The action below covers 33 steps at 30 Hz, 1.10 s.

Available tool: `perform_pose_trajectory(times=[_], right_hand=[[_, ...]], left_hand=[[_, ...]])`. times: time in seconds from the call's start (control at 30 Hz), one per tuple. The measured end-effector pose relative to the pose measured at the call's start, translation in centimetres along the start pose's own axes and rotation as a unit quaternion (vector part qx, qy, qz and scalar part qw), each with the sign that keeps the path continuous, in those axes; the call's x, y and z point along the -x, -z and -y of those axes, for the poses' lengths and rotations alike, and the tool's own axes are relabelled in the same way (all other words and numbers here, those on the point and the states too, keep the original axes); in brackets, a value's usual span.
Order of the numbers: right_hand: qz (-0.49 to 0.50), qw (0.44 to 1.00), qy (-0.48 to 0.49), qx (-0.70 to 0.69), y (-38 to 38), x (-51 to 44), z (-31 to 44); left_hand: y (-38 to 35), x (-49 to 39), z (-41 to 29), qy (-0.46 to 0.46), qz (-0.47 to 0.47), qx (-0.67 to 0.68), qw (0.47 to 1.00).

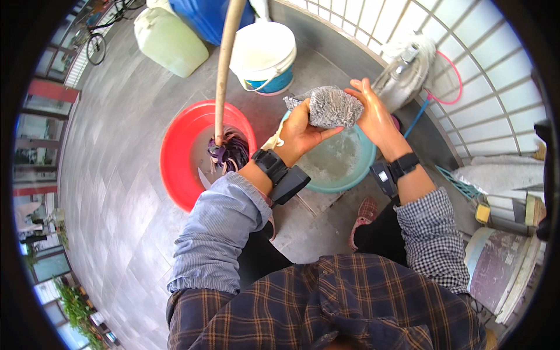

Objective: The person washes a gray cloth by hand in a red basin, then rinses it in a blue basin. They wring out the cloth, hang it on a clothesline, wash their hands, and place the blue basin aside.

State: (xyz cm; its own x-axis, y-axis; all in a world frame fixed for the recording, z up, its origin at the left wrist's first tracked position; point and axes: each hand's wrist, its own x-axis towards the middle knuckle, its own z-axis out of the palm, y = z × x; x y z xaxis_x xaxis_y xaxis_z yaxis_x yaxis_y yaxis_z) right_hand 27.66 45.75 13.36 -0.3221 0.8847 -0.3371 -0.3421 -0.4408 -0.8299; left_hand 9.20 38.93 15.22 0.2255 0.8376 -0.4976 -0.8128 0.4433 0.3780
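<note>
A wet grey plush cloth [334,107], bunched into a lump, is gripped in my left hand [297,133], with the thumb on its near side and fingers beneath. My right hand [376,116] is held up at the cloth's right end, fingers extended. It meets or nearly meets the cloth's edge; which one cannot be made out. Below both hands sits a teal basin [371,153] of cloudy, sudsy water [334,155]. Pale foam or residue clings to my left wrist. Each wrist wears a black strapped device.
Left of the teal basin, a red basin [168,157] holds a dark strip mop [229,153] with a tall wooden handle [224,74]. Beyond stand a white bucket [262,52], a pale jerrycan [168,43] and a blue container [210,17]. A whitish mop head [404,74] leans against the tiled wall [485,87].
</note>
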Motion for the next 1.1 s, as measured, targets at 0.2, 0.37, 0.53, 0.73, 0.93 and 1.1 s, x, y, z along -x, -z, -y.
perform_pose_trajectory(times=[0.2, 0.37, 0.53, 0.73, 0.93, 1.1], right_hand=[[0.11, 0.964, 0.115, 0.214, -0.2, 1.0, 0.5], [0.089, 0.958, 0.163, 0.217, 0.1, 0.7, 0.4], [0.129, 0.992, 0.007, -0.009, -0.3, 2.1, 0.1], [0.086, 0.996, 0.02, 0.025, 0.1, 1.2, -0.1], [0.135, 0.958, 0.083, 0.238, -0.4, 1.4, -0.5], [0.255, 0.966, 0.008, 0.049, -1.4, 3.3, 1.2]], left_hand=[[0.1, 0.4, -1.2, 0.008, -0.086, -0.059, 0.995], [-1.3, 1.3, 0.3, 0.009, -0.026, -0.157, 0.987], [-1.9, 3.0, -0.1, 0.022, 0.02, -0.191, 0.981], [-1.3, 3.4, 0.0, 0.102, 0.188, -0.033, 0.976], [-0.9, 3.0, 2.2, 0.055, 0.088, -0.145, 0.984], [-0.4, 2.8, 2.8, 0.135, 0.134, -0.122, 0.974]])
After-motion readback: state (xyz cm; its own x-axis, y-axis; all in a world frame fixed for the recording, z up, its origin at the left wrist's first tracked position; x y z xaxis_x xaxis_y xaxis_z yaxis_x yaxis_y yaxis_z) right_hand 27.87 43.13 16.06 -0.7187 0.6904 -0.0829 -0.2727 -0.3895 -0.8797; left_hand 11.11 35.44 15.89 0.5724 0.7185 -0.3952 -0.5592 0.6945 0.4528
